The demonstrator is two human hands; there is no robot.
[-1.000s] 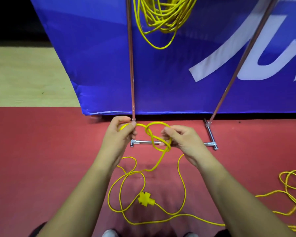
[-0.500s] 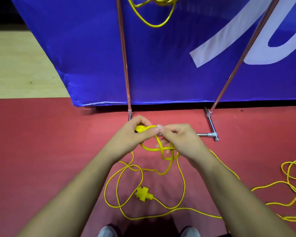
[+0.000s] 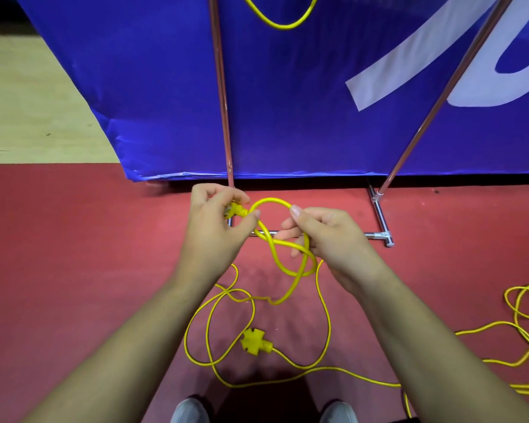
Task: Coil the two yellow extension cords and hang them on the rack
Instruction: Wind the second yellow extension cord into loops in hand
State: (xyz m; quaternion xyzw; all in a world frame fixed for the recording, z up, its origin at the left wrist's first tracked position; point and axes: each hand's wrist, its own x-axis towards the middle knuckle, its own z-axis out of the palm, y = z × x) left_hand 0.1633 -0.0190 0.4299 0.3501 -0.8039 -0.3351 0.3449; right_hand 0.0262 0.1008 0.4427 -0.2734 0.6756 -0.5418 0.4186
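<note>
Grips drawn apart since half-second ago, loop opened between them. Left grip (image 3: 217, 227) pinched on plug (image 3: 237, 210); right grip (image 3: 330, 236) curled round cord (image 3: 290, 271) loops. Slack drops to red floor (image 3: 74, 270), socket block (image 3: 254, 345) at 6 o'clock, tail piled at 4 o'clock. Second cord (image 3: 283, 24) hangs at 12 o'clock beside rack (image 3: 223, 102) pole.

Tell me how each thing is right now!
left hand, pinches the plug.
right hand, holds small cord loops.
plug, held up off the floor.
cord, a few loops made, most of it loose on the floor.
socket, lying on the floor.
other cord, hanging up, only its bottom loop shows.
rack, standing upright.
</note>
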